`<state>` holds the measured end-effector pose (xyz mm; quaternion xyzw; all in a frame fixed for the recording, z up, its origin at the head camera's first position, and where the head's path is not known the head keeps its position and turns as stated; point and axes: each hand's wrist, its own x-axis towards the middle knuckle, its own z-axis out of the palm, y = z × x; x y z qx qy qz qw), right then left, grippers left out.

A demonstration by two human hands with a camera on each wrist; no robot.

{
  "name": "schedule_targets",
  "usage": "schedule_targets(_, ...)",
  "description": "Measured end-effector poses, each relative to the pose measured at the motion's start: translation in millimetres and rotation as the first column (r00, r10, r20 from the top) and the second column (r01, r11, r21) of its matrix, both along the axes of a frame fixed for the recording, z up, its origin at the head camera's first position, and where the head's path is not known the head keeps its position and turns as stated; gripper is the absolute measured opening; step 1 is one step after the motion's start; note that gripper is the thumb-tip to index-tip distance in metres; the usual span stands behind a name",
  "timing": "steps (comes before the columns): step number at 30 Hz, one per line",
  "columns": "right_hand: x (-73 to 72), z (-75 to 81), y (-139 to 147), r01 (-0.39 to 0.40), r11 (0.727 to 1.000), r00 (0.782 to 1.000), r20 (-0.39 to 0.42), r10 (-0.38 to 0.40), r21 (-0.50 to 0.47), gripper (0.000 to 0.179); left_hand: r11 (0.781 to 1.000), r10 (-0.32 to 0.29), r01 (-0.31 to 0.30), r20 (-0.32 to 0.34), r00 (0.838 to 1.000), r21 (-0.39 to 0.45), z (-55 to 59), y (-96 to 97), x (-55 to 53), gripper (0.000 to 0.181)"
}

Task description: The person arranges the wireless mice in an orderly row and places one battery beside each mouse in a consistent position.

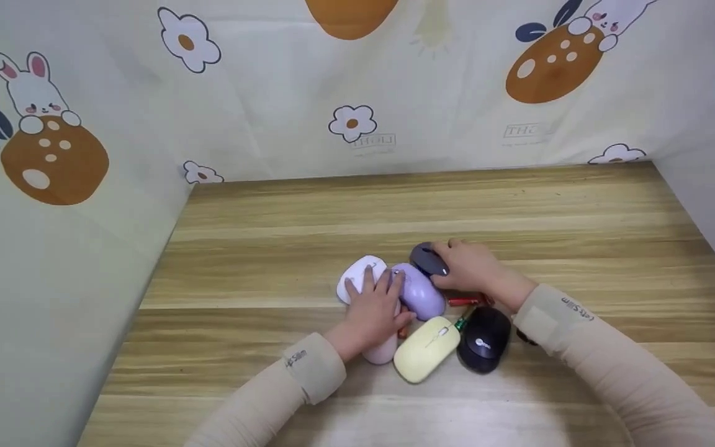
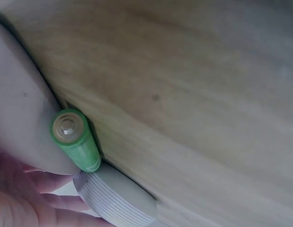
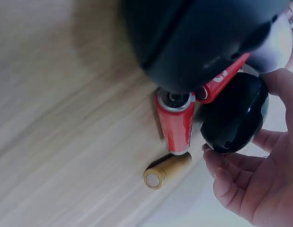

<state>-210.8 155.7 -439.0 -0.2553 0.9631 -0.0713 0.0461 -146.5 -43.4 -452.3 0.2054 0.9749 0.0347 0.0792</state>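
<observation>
My left hand [image 1: 373, 316] lies with fingers spread over a white mouse [image 1: 357, 273] and a pale pink mouse [image 1: 382, 352], its fingertips reaching the edge of a purple mouse [image 1: 422, 295]. In the left wrist view, a green battery [image 2: 80, 142] stands out between the pink mouse [image 2: 23, 99] and the white mouse's ridged side [image 2: 115, 198]. My right hand [image 1: 472, 267] grips a dark grey mouse [image 1: 429, 259] behind the purple one, thumb on one side and fingers on the other. The same mouse [image 3: 234, 113] looks almost black in the right wrist view.
Nearer the front lie a yellow mouse [image 1: 426, 351] and a black mouse [image 1: 485, 340]. Red batteries [image 3: 175, 120] and a gold battery [image 3: 167, 170] lie beside the mice on the wooden table [image 1: 258, 248]. Patterned cloth [image 1: 270, 112] stands around the back and sides.
</observation>
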Motion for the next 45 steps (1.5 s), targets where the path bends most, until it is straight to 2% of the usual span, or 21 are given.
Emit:
schedule_targets(7,-11.9,-1.6,-0.2,0.086,0.995,0.996,0.011,-0.085,-0.054,0.062,1.0,0.007,-0.007,0.005,1.0,0.002,-1.0,0.2,0.6,0.075)
schedule_targets(14,-28.6,0.3,9.2,0.237,0.964,0.971,0.064,-0.231,-0.124,0.068,1.0,0.012,-0.012,0.011,1.0,-0.006,-1.1,0.2,0.4,0.074)
schedule_targets(23,-45.8,9.6,57.6,0.36,0.923,0.932,0.1,-0.349,-0.136,0.07,1.0,0.006,-0.006,-0.02,1.0,-0.011,-3.8,0.1,1.4,0.073)
schedule_targets(26,-50.1,9.4,78.2,0.408,0.9,0.912,0.104,-0.396,-0.152,0.07,1.0,0.0,0.0,-0.039,0.999,-0.015,-4.0,-0.2,0.7,0.072)
schedule_targets(30,-53.0,5.5,103.9,0.472,0.868,0.881,0.101,-0.462,-0.154,0.07,1.0,-0.002,0.002,-0.033,0.999,-0.006,-4.1,-0.6,0.0,0.072)
schedule_targets(34,-53.1,0.1,123.7,0.509,0.848,0.86,0.1,-0.5,-0.149,0.07,1.0,-0.002,0.002,-0.025,1.0,-0.002,-4.4,-0.4,0.2,0.072)
schedule_targets(39,-51.8,-3.9,136.1,0.533,0.835,0.845,0.116,-0.521,-0.138,0.07,1.0,0.002,-0.002,-0.015,1.0,-0.002,-4.1,-0.4,0.2,0.072)
schedule_targets(45,-51.4,-6.9,140.8,0.545,0.83,0.838,0.119,-0.533,-0.122,0.07,1.0,0.004,-0.004,-0.018,1.0,-0.006,-3.9,-0.5,0.0,0.072)
